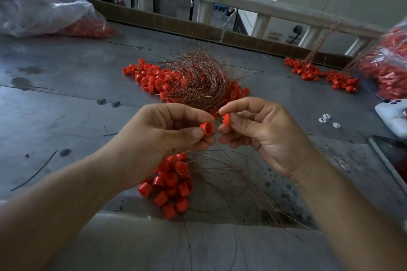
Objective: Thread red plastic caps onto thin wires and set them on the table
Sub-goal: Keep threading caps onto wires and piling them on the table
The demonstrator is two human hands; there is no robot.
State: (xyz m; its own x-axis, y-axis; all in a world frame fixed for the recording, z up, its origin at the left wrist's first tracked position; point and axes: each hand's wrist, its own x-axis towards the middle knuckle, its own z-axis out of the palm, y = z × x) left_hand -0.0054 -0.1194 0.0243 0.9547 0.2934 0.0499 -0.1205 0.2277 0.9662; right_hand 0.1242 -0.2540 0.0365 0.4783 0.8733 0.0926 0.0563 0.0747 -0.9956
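Red plastic cap (206,128) being pinched between the thumb and curled fingers of the left hand (167,138), above the middle of the grey metal table (66,105). Its open mouth is facing right and its axis is lying roughly level, toward a second red cap (226,116) that the right hand (259,134) is pinching between thumb and forefinger. A thin wire (217,113) is showing just above the gap between them. Bare table is lying open to the left of the hands. Beneath them, a pile of caps (169,185) and trailing wires (231,174) are crowding the surface. Beyond, a tangle of copper wire (198,79) is sitting over more caps, and a cardboard strip (176,26) is bounding the far edge.
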